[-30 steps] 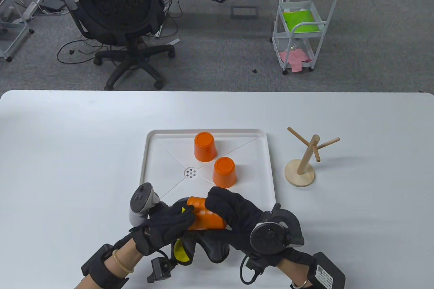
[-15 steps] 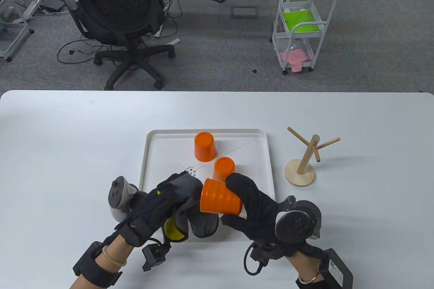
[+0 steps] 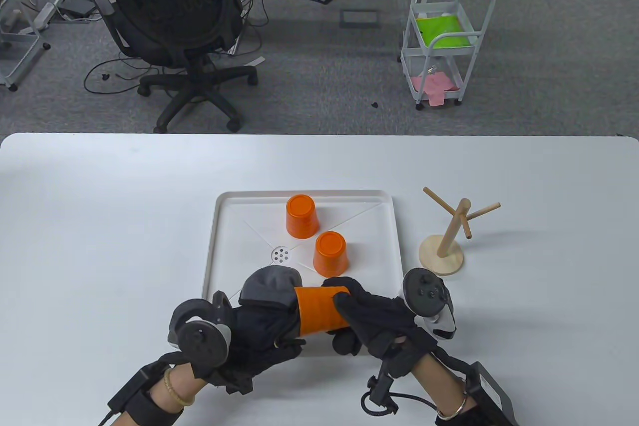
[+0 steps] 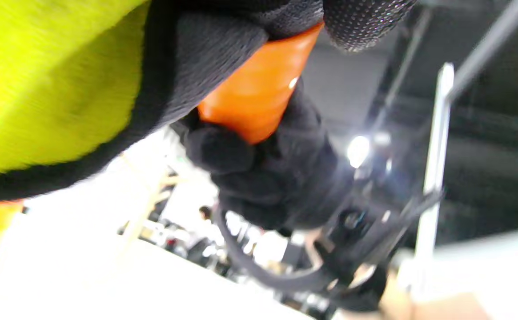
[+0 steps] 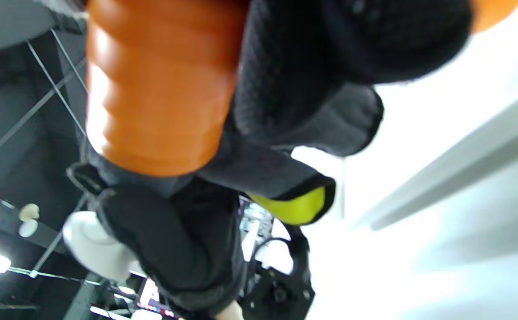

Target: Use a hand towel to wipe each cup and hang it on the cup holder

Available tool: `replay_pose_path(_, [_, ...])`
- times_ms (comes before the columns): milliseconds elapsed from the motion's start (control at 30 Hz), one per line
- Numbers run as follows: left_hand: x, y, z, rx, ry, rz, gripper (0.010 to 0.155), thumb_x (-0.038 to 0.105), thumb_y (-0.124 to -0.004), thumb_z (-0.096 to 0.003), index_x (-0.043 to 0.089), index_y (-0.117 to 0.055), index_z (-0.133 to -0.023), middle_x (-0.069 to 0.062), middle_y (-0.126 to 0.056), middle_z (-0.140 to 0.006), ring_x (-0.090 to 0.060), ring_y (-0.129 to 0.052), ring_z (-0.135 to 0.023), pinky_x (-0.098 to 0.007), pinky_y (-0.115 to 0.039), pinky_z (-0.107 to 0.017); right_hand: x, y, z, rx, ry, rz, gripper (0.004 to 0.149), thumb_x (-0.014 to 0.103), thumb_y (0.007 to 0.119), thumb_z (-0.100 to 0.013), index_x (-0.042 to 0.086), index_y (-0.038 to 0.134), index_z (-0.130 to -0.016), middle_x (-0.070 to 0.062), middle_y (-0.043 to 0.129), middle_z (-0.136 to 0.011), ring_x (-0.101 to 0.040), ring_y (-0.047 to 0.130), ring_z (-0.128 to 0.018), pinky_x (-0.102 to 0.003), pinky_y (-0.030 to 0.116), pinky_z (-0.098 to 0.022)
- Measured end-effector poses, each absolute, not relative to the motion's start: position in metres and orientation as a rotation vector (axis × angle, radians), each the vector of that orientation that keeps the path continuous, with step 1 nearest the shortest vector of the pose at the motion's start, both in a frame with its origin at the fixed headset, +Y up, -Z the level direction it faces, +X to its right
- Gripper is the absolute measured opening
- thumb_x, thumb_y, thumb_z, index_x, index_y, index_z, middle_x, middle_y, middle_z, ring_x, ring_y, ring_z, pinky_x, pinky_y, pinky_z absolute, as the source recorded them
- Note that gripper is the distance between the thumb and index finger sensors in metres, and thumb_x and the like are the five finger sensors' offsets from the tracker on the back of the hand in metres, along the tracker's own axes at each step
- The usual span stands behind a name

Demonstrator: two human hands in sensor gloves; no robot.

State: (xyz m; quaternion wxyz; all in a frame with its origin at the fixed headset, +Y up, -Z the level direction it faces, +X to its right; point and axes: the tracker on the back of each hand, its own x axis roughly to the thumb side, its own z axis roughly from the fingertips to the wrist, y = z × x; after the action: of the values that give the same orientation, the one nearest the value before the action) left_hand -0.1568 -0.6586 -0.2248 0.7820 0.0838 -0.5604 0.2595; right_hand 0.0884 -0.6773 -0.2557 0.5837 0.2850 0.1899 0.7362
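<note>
White worktop [image 3: 100,226] spreads under both hands, and the white tray [image 3: 397,246] lies just beyond their fingertips, its near edge hidden beneath them. Wooden and bare, the cup holder [image 3: 447,238] stands up and to the right of the right hand [image 3: 384,318], near it but apart; none of its pegs carries a cup, so no hanging has been done. Two orange cups rest upside down on the tray just beyond the hands, the farther cup [image 3: 301,216] and the nearer cup [image 3: 330,252], neither touched by a hand or the towel. The left hand [image 3: 259,328] has its fingers wrapped in the grey hand towel [image 3: 272,285], whose yellow side shows in the wrist views, and presses it over one end of the held cup [image 3: 319,308]. That cup lies on its side between the two hands, above the tray's near edge, with the right hand's fingers curled over its body and its thumb underneath. By my reading the work is at the wiping of the first of three cups: this one remains to be finished and hung, and both cups on the tray remain to be wiped and hung.
</note>
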Motion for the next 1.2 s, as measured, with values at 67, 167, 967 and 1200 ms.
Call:
replay_pose_path(67, [-0.151, -0.66, -0.218, 0.209, -1.214, 0.451, 0.059, 0.055, -0.054, -0.0614, 0.027, -0.048, -0.113, 0.009, -0.062, -0.124, -0.01, -0.054, -0.114, -0.056, -0.032, -0.085, 0.085, -0.678, -0.253, 0.665, 0.449, 1.765, 0.087, 0.071, 0.049, -0.055, -0.001, 0.054, -0.104, -0.022, 0.089, -0.066, -0.019, 0.1, -0.028, -0.034, 0.087, -0.018])
replay_pose_path(167, [-0.146, -0.663, -0.217, 0.172, -1.208, 0.472, 0.061, 0.055, -0.054, -0.0612, 0.025, -0.048, -0.113, 0.007, -0.062, -0.125, -0.011, -0.053, -0.114, -0.057, -0.033, -0.084, 0.079, -0.678, -0.249, 0.7, 0.402, 1.832, 0.089, 0.072, 0.047, -0.054, -0.001, 0.053, -0.104, -0.02, 0.089, -0.065, -0.018, 0.099, -0.026, -0.034, 0.086, -0.017])
replay_pose_path(967, [-0.154, -0.704, -0.263, -0.77, -1.049, 1.869, 0.064, 0.056, -0.048, -0.067, 0.01, -0.058, -0.11, -0.009, -0.077, -0.113, -0.025, -0.068, -0.101, -0.063, -0.051, -0.07, 0.07, -0.641, -0.199, 1.438, -0.785, 2.478, 0.075, 0.04, 0.082, -0.051, 0.058, 0.028, -0.099, 0.008, 0.026, -0.121, -0.031, 0.06, -0.108, -0.045, 0.065, -0.08])
replay_pose_path(1200, [-0.17, -0.701, -0.272, -0.645, -1.008, 1.939, 0.064, 0.06, -0.047, -0.0676, 0.014, -0.051, -0.113, -0.009, -0.073, -0.115, -0.028, -0.067, -0.102, -0.062, -0.054, -0.07, 0.085, -0.637, -0.214, 1.29, -0.649, 2.349, 0.075, 0.042, 0.08, -0.052, 0.054, 0.025, -0.102, 0.0, 0.024, -0.121, -0.032, 0.057, -0.106, -0.044, 0.064, -0.081])
